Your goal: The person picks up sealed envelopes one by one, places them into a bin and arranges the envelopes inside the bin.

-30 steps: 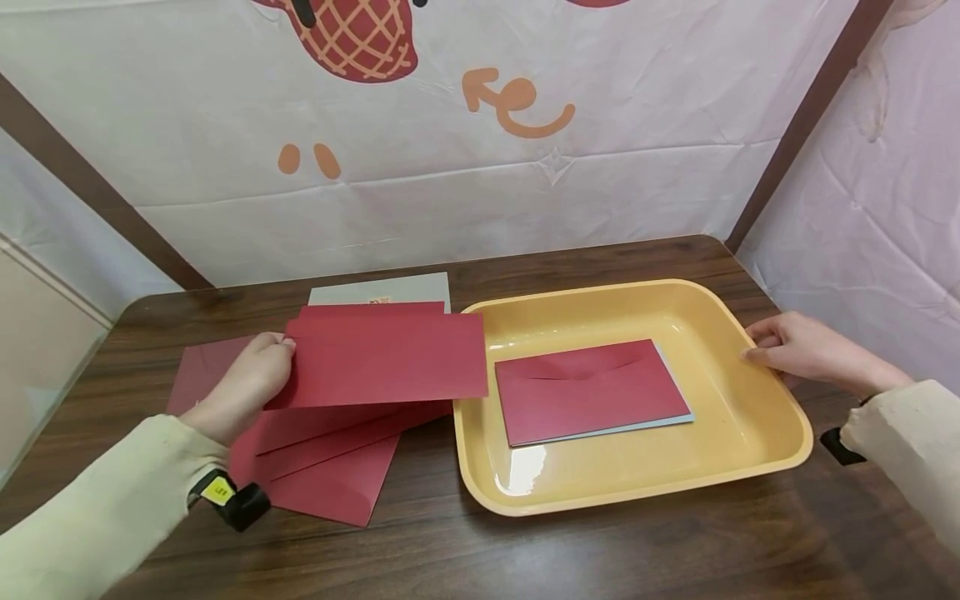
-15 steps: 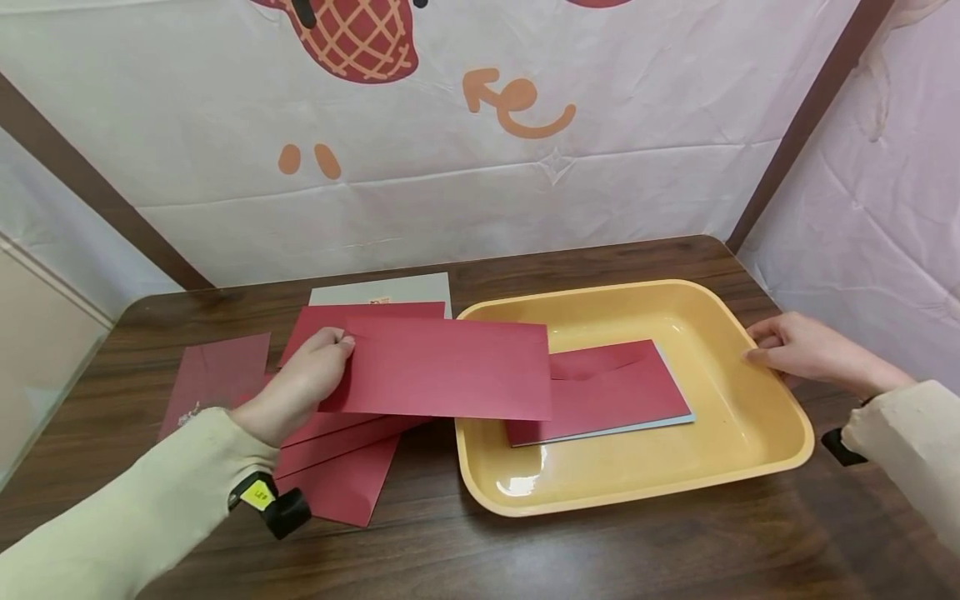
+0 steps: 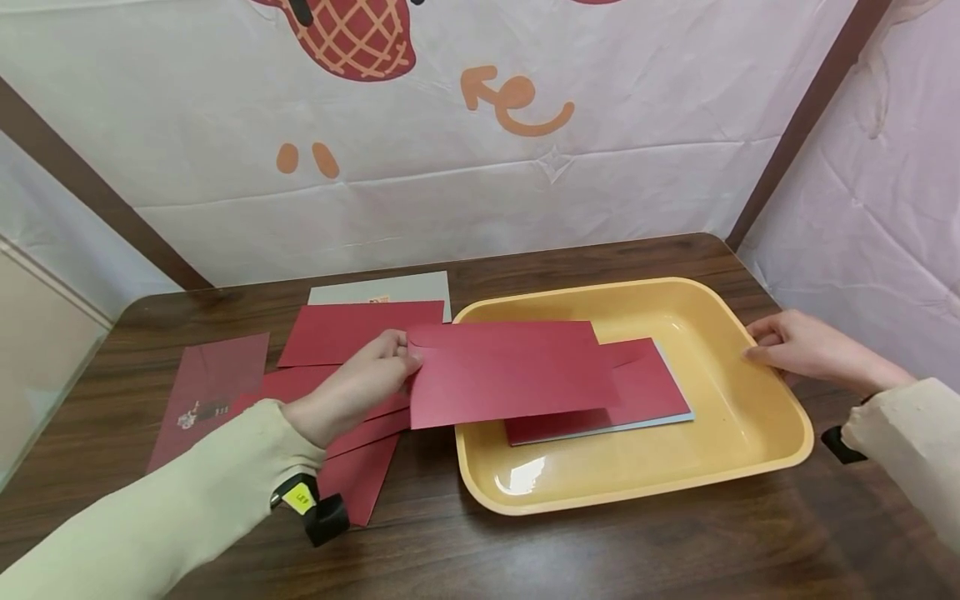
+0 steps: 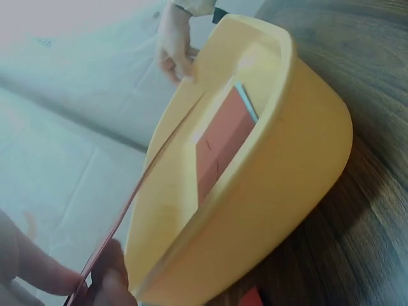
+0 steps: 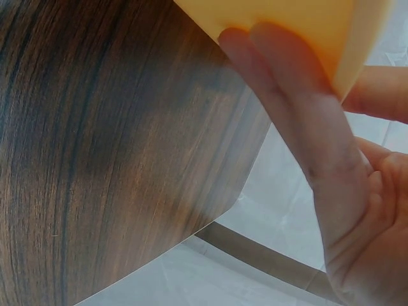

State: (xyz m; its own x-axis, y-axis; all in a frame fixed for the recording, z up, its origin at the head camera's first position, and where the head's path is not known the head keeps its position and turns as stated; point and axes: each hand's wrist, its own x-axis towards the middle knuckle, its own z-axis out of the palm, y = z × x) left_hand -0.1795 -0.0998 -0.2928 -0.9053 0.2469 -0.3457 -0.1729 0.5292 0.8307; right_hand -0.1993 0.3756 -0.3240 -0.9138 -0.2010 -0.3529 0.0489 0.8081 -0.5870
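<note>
My left hand [image 3: 358, 385] pinches a red envelope [image 3: 510, 372] by its left end. The envelope hangs over the left side of a yellow plastic tray [image 3: 615, 502]; edge-on, it is a thin line in the left wrist view. Inside the tray, another red envelope [image 3: 651, 387] lies on a pale blue one [image 3: 686, 417], partly covered by the held envelope in the head view. My right hand [image 3: 806, 352] grips the tray's right rim. In the right wrist view its fingers [image 5: 290, 76] press the outer wall, with the thumb on the other side.
Several red envelopes [image 3: 356, 329] lie fanned on the table's left side, partly behind my left arm. A pale grey envelope [image 3: 412, 287] pokes out behind them, and a darker red one [image 3: 217, 375] lies farther left. A white printed cloth [image 3: 600, 192] hangs behind the wooden table [image 3: 570, 558].
My left hand has carried the red envelope rightward from above the pile to over the tray. The right hand and the tray have stayed in place.
</note>
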